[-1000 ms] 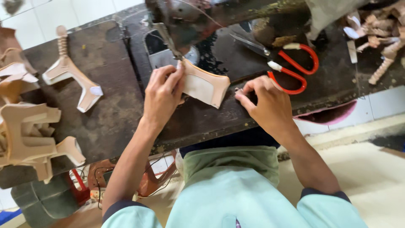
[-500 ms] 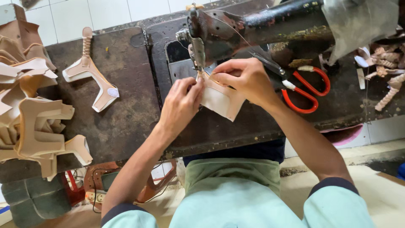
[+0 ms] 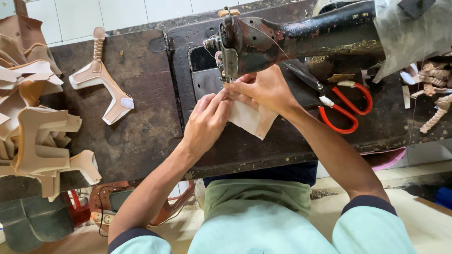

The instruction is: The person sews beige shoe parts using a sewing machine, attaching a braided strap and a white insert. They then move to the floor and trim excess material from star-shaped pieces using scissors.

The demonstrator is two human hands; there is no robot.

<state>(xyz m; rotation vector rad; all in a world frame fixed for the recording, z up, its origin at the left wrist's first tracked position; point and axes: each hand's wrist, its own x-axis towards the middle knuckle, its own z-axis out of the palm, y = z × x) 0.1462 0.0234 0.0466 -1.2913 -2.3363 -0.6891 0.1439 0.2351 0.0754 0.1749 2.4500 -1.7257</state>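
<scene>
A small tan leather piece (image 3: 252, 120) lies on the dark worn bed of an old black sewing machine (image 3: 301, 35), its top edge under the needle head (image 3: 229, 59). My left hand (image 3: 207, 122) presses on the piece's left edge with fingers extended. My right hand (image 3: 263, 87) pinches its upper edge right at the presser foot. Both hands touch each other over the piece. The needle point is hidden behind my fingers.
Red-handled scissors (image 3: 346, 110) lie right of my right hand. One tan Y-shaped strap piece (image 3: 101, 77) rests on the table at left. A stack of similar tan cut pieces (image 3: 35, 131) fills the far left. Braided tan strips (image 3: 435, 89) sit at far right.
My right hand has moved from the table edge up onto the leather piece at the needle. The piece has shifted under the presser foot and my left hand followed it.
</scene>
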